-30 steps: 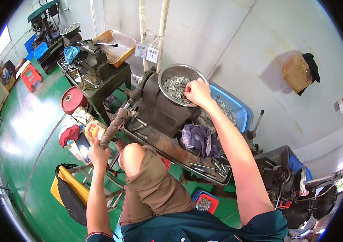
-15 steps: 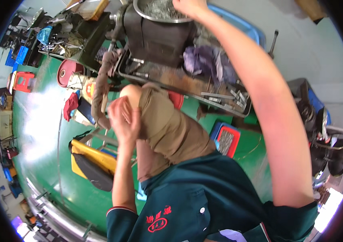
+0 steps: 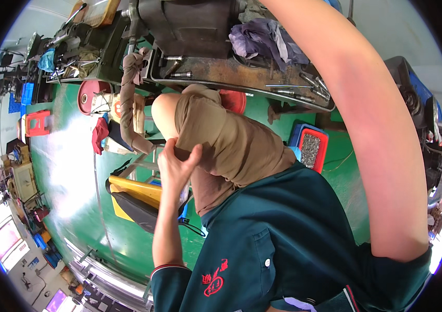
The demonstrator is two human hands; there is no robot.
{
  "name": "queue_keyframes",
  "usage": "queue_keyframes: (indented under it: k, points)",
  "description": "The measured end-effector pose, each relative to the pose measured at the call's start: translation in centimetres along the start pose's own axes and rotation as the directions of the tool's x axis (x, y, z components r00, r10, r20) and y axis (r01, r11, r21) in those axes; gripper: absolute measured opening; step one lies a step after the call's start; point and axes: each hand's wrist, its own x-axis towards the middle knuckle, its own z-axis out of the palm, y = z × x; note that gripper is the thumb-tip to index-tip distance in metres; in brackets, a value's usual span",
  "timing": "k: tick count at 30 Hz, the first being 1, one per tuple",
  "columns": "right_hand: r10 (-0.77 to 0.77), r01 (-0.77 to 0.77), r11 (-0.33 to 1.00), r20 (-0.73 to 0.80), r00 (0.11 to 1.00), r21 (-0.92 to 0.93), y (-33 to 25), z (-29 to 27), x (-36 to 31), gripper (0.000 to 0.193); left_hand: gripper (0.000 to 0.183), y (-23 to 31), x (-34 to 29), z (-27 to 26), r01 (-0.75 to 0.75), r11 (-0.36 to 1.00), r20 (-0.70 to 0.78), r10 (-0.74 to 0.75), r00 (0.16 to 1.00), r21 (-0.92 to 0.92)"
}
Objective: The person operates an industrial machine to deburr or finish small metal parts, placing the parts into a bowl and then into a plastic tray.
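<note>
My left hand (image 3: 175, 167) rests against the hem of my brown shorts (image 3: 221, 138), by the bare knee. Its thumb stands apart from the fingers, and nothing shows in the grasp. My right arm (image 3: 374, 114) stretches up past the top edge over the machine, so the hand at its end is out of view. Below that arm lies a metal tray (image 3: 215, 83) with a purple-grey rag (image 3: 265, 41) and several metal tool parts (image 3: 317, 86). At the tray's left stands a lever wrapped in brown cloth (image 3: 128, 99).
A dark machine housing (image 3: 187, 28) rises behind the tray. On the green floor, a red bin of small metal pieces (image 3: 312, 151) sits to the right. To the left are a yellow-and-black folded item (image 3: 137, 200), a red stool (image 3: 38, 123) and a red round drum (image 3: 91, 97).
The view has shifted, so the machine sits higher and its metal bowl has left the picture. My right hand has gone out past the top edge. My left hand has moved onto the shorts' hem.
</note>
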Motion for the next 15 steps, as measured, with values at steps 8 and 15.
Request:
queue_keyframes:
  k: [8,15]
  points:
    - [0.071,-0.071,0.997,0.017,0.997,-0.026,-0.4,-0.7,-0.2,0.024,0.038,2.9,2.8,-3.7,-0.513,0.854,0.773,0.384,0.505,-0.089]
    - [0.015,-0.010,0.997,-0.074,0.997,0.078,0.0,-0.5,-0.5,0.023,0.042,3.0,6.0,-4.2,-0.478,0.826,0.793,0.494,0.355,-0.300]
